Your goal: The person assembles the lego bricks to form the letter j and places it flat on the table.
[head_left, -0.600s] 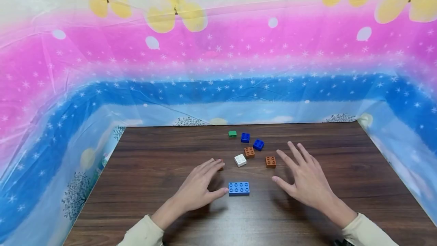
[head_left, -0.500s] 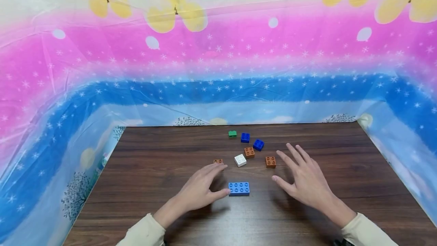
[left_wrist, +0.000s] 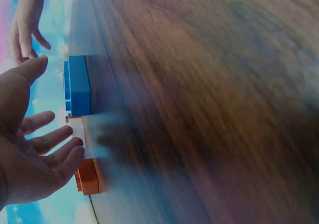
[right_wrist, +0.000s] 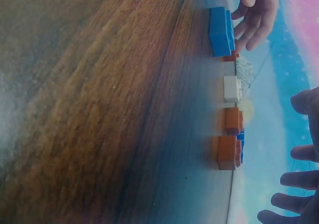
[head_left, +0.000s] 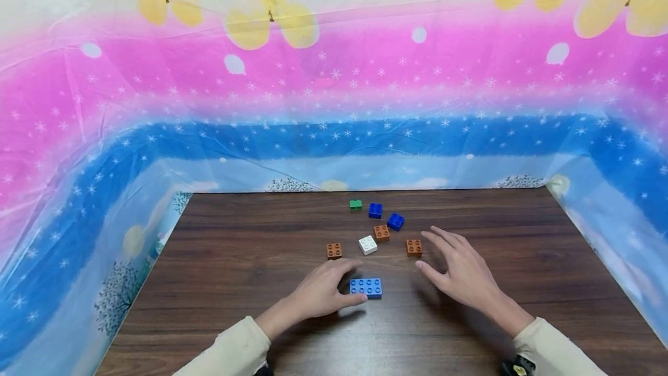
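A light blue eight-stud toy brick (head_left: 366,286) lies nearest the person on the table. My left hand (head_left: 320,292) hovers at its left end, the thumb over the near edge and the fingers towards the far side. In the left wrist view the hand (left_wrist: 32,144) is apart from that brick (left_wrist: 79,87), its fingers spread and holding nothing. Just beyond the left fingers lies an orange-brown brick (head_left: 334,250). My right hand (head_left: 464,268) hangs over the table, fingers spread, beside another orange-brown brick (head_left: 414,248). It holds nothing.
Further back lie a white brick (head_left: 367,245), a third orange-brown brick (head_left: 381,232), two dark blue bricks (head_left: 395,221) and a small green brick (head_left: 356,205). A printed cloth (head_left: 334,132) stands round the back and sides of the dark wooden table (head_left: 235,248).
My left hand has moved right and nearer, off the left orange-brown brick and towards the light blue brick. The right hand's fingers have drawn together and lowered slightly. The bricks lie unmoved.
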{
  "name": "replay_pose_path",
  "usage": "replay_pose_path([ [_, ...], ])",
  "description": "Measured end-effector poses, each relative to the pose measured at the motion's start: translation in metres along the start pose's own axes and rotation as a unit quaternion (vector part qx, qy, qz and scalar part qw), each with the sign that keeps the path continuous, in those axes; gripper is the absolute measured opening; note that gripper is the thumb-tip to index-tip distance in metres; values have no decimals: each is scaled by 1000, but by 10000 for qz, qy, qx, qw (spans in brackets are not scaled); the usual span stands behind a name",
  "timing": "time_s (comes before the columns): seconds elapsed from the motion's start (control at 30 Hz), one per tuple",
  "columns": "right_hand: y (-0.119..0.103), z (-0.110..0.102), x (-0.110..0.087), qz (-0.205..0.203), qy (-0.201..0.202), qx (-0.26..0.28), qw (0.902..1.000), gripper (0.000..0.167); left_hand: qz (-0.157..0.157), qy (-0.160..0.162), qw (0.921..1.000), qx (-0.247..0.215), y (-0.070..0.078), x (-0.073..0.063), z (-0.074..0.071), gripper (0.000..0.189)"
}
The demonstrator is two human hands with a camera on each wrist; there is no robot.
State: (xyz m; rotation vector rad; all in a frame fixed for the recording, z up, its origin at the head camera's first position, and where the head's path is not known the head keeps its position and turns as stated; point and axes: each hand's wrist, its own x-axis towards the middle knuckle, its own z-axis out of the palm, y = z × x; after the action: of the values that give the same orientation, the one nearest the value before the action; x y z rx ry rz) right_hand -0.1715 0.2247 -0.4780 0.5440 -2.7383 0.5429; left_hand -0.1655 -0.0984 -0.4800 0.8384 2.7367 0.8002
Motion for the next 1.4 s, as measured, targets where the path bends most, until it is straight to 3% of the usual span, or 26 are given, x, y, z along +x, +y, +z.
replay_pose_path([
  [0.43,11,18,10,313,-285,484,9979,64,-42,-5,9998,208,7,11,10,63],
  [0.77,22,30,24,488,-498,1010,9924,60,206,152,9992,300,6,16,16,46],
  [1.0,23,36,28,621,-669,1081,9899,58,376,160,9988,271,3,19,17,37],
  [1.4,24,42,30,724,-809,1027,9888,53,106,66,9996,272,0,26,13,37],
])
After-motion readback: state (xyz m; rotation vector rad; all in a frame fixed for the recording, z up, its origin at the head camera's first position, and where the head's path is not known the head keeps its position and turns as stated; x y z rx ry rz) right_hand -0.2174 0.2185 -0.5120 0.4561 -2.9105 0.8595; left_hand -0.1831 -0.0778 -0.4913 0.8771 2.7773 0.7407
